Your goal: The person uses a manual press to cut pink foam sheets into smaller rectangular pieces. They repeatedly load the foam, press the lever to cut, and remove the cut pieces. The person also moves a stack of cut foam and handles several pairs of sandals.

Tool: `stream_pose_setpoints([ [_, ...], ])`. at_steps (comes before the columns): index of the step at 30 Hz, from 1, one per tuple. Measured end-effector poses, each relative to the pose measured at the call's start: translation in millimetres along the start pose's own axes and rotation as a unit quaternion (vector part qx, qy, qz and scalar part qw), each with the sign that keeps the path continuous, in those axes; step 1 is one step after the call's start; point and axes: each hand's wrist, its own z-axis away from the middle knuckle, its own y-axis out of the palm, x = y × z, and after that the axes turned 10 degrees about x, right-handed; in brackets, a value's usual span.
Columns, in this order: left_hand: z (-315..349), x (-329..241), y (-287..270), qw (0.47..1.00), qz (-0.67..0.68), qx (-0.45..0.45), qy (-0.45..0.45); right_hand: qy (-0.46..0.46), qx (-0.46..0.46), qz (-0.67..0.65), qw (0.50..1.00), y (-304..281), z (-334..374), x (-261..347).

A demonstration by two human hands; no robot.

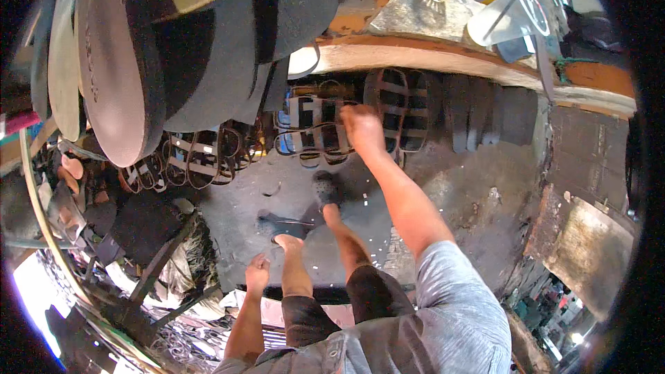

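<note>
My right hand (361, 127) reaches far forward, its fingers curled in at the right end of a group of strappy sandals (305, 125) with dark straps and some blue showing. Whether it grips a strap is hidden by the hand itself. Just right of it are larger dark strapped sandals (400, 107). My left hand (257, 271) hangs low beside my left leg, with its fingers curled and nothing visible in it.
Large shoe soles (114, 62) hang at the upper left. A wooden bench (415, 54) bearing clear plastic cups (509, 17) runs along the far side. Dark flat pieces (485, 114) stand beneath it. More sandals (197, 159) and piled scraps lie left. A worn board (582, 249) leans right.
</note>
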Motion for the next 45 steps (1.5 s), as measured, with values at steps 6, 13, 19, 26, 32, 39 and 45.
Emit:
stream_pose_setpoints([
  [6,-2.2,-19.7,3.2,0.999,-0.035,0.010,0.014,0.295,-0.097,0.062,0.948,-67.3,27.7,-67.6],
  [13,-19.1,-62.0,10.6,0.999,0.014,0.020,0.021,0.245,0.013,0.044,0.968,-42.2,9.8,-102.0],
  [19,-25.3,-116.0,19.3,0.993,0.062,0.055,0.081,0.232,-0.077,0.022,0.969,-47.4,21.9,-81.0],
  [26,-51.2,-239.8,36.7,0.960,0.158,0.082,0.214,0.080,-0.145,-0.029,0.986,-53.4,46.2,-20.0],
  [32,-129.4,-334.0,6.6,0.952,0.067,-0.082,0.287,0.083,0.011,-0.118,0.990,14.5,31.4,70.4],
  [39,-175.9,-343.5,-15.3,0.948,-0.008,-0.158,0.275,0.145,-0.149,-0.167,0.964,-17.7,18.8,-2.2],
  [45,-150.7,-352.5,9.6,0.903,0.124,-0.239,0.335,0.254,-0.222,0.076,0.938,-63.7,42.6,-119.4],
])
